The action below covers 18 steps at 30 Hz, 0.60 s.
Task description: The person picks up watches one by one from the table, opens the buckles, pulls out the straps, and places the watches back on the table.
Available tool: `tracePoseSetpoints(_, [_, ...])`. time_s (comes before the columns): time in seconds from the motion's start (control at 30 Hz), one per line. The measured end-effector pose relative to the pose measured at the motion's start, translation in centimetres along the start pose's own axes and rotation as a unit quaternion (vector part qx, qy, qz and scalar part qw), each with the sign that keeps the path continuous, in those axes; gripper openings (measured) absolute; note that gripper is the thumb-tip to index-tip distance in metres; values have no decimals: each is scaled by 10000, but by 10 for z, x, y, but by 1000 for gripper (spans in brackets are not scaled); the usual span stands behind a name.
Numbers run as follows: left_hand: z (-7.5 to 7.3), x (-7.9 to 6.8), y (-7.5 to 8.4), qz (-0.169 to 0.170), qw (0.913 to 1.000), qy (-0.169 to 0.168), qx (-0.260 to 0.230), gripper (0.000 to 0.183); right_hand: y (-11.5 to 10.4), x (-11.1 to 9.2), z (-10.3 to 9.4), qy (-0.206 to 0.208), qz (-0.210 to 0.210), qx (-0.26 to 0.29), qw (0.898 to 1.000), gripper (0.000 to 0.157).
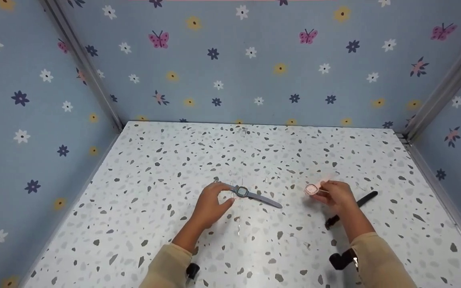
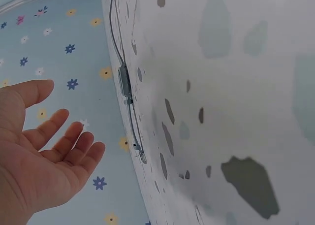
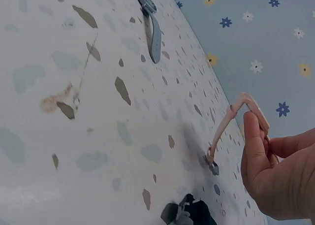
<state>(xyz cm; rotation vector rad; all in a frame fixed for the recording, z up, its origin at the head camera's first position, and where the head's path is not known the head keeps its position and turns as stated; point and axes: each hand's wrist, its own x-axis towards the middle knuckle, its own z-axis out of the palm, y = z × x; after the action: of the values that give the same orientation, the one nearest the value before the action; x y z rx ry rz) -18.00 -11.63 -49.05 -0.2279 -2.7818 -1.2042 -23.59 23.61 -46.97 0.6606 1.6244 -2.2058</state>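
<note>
A grey-blue watch [image 1: 242,191] lies flat on the speckled table, its strap stretched out. Around its left end my left hand [image 1: 211,203] hovers with thumb and fingers apart, fingertips close by the strap; the left wrist view shows that hand [image 2: 49,156] with nothing in its grasp. My right hand [image 1: 337,195] pinches a pink watch [image 1: 311,189] between thumb and fingers, its square face turned upward. In the right wrist view, one end of the pink strap [image 3: 224,128] dangles toward the table. A black watch [image 1: 368,198] lies under my right forearm, partly hidden by it.
The white terrazzo-patterned tabletop [image 1: 154,248] is bounded by blue floral panels [image 1: 250,76] at the back and both sides. Metal posts [image 1: 82,64] stand at the rear corners. A black wrist-camera mount [image 1: 340,261] sticks out from the right sleeve.
</note>
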Motion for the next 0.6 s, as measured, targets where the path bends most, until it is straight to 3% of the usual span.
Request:
tracePoseSetpoints(0.1, [-2, -1, -4, -160, 9999, -18, 17, 35, -3, 1, 0, 57, 84, 90, 9999, 50])
tracePoseSetpoints(0.23, [-1, -3, -9, -292, 9996, -42, -18, 38, 0, 0, 7, -231, 275, 328, 9988, 37])
tracePoseSetpoints(0.33, [0, -2, -11, -313, 9995, -27, -73, 37, 3, -1, 12, -431, 290, 302, 9982, 42])
tracePoseSetpoints(0.4, [1, -2, -11, -342, 9994, -21, -78, 37, 5, 0, 13, -365, 177, 153, 9991, 48])
tracePoseSetpoints(0.6, [1, -3, -14, -256, 9996, 22, 115, 38, 6, 3, 9, 159, -113, -597, 9980, 42])
